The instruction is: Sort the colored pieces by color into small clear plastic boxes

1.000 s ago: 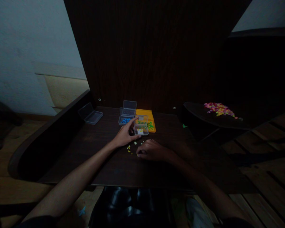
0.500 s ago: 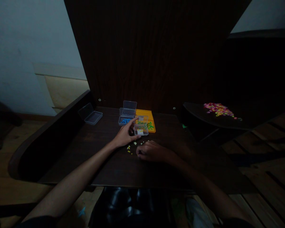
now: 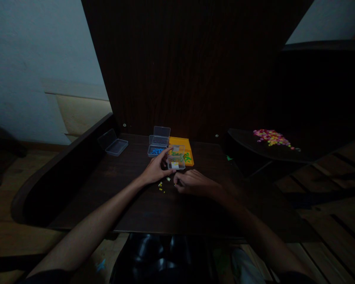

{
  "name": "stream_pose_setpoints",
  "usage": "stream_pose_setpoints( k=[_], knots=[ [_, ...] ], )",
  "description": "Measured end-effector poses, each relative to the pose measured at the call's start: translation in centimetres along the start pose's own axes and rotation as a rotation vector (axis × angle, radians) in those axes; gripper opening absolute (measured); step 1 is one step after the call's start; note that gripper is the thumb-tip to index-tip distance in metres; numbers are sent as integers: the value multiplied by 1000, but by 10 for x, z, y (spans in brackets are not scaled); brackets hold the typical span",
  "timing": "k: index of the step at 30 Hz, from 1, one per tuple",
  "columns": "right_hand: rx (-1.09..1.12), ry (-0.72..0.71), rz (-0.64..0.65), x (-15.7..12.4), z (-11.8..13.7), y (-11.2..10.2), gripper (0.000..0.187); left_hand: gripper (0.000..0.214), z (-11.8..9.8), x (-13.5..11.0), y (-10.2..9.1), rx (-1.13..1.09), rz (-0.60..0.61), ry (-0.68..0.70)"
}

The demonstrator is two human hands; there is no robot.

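Observation:
My left hand (image 3: pixel 157 167) is closed around the left side of a small clear plastic box (image 3: pixel 181 166) with its lid open. A white label and a few yellow bits show in that box. My right hand (image 3: pixel 192 182) is pinched just in front of the box, with a tiny yellow piece (image 3: pixel 175 184) at its fingertips. Several small yellow pieces (image 3: pixel 160 189) lie on the dark desk between my hands. Behind the clear box is an orange tray (image 3: pixel 181 141) with green pieces (image 3: pixel 187 157). To its left, another open clear box holds blue pieces (image 3: pixel 156 151).
An open clear box (image 3: pixel 117 147) stands at the desk's left. On a side shelf (image 3: pixel 245 146) at right lies a heap of pink and yellow pieces (image 3: pixel 272 137). A dark upright panel (image 3: pixel 177 71) closes off the back, and a raised side board (image 3: pixel 62 169) borders the left.
My right hand has moved slightly up and to the right, closer to the clear box, with its fingers still pinched. My left hand stays on the box.

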State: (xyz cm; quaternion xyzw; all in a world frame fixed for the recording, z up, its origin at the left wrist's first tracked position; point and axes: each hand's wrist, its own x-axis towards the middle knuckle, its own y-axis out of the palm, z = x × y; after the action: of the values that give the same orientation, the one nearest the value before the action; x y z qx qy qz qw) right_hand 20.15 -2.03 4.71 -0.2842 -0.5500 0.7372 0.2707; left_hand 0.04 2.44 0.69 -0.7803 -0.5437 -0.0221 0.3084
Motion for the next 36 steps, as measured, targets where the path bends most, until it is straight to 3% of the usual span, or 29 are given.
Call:
stream_pose_setpoints(
  k=[4, 8, 19, 36],
  knots=[
    [55, 35, -90, 3, -17, -25, 17, 84, 0, 0, 0, -3, 9, 0],
    [43, 87, -149, 10, -32, -37, 15, 85, -3, -1, 0, 17, 14, -13],
    [-106, 142, -124, 25, -37, -32, 17, 81, -5, -2, 2, -1, -1, 17],
    [-101, 155, -115, 28, -30, -46, 17, 87, -1, 0, 10, -303, -39, -37]
  ],
)
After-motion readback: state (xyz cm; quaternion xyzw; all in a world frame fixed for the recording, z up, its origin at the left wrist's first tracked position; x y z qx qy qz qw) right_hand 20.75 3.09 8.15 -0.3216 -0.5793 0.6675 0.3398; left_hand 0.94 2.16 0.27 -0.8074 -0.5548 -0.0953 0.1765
